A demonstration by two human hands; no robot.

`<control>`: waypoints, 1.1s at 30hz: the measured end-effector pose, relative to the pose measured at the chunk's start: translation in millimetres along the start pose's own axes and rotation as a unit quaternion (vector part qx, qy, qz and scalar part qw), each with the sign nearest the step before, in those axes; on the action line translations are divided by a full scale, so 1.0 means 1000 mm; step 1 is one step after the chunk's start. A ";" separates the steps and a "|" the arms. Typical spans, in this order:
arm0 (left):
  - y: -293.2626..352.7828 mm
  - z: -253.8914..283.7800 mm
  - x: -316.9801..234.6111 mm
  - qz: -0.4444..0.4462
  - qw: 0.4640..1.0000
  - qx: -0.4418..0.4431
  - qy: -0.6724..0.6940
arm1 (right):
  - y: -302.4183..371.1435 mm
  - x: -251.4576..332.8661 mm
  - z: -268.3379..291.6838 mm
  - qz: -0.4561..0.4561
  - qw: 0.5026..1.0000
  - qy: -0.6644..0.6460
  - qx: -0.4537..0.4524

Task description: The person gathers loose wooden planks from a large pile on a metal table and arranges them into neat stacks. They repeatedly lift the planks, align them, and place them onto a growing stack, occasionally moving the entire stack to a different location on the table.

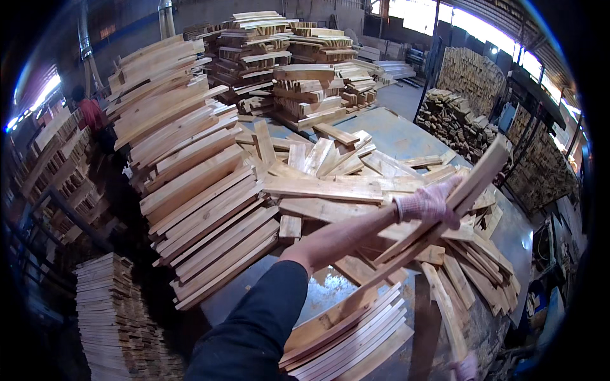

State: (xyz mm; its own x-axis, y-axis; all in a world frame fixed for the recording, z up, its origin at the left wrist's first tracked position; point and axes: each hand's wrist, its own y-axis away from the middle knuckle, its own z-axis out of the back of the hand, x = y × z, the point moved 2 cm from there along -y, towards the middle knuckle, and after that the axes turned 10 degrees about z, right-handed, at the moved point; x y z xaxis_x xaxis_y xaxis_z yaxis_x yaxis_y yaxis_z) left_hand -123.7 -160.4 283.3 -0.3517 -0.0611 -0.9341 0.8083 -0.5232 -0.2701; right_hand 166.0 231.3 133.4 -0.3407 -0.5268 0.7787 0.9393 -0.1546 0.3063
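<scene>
Left hand (432,202), gloved, clamped around a long plank (484,170) slanting above loose boards (330,187) on the bench (386,130). Right hand (466,367), lower edge, at the near end of a narrow board (447,311); cannot tell whether its fingers are closed. Neat strip stack (365,346) just left of that board. Tall plank rows (197,168) at left.

Harsh white light glares through windows (470,24) at one o'clock, and more at ten; the table (327,289) shines near six. Deep shadow fills eight o'clock. Straight lines bend toward a black, blue-fringed rim.
</scene>
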 end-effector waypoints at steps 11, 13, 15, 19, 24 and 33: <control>0.248 -0.007 0.207 0.392 0.911 0.088 0.094 | 0.175 -0.228 -0.308 -0.117 0.913 -0.391 -0.016; 0.319 -0.043 0.272 0.410 0.860 -0.029 0.303 | 0.184 -0.186 -0.318 -0.135 0.911 -0.387 -0.037; 0.364 -0.072 0.306 0.470 0.824 -0.004 0.315 | 0.183 -0.211 -0.315 -0.100 0.936 -0.334 0.039; 0.365 -0.090 0.293 0.470 0.844 -0.056 0.253 | 0.187 -0.224 -0.313 -0.096 0.927 -0.359 -0.045; 0.370 -0.082 0.304 0.538 0.803 -0.053 0.253 | 0.205 -0.230 -0.313 -0.096 0.847 -0.522 -0.035; 0.382 -0.071 0.317 0.508 0.781 -0.028 0.363 | 0.186 -0.174 -0.292 -0.128 0.875 -0.424 0.197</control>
State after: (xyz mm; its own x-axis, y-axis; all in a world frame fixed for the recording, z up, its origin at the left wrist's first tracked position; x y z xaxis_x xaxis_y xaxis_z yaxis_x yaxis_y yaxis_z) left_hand 107.5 -319.2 -132.3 0.8283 0.0871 -0.5535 0.5220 -0.4789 0.7058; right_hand 412.4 50.2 -104.9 -0.6026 0.3183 0.7318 0.7977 0.2115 0.5648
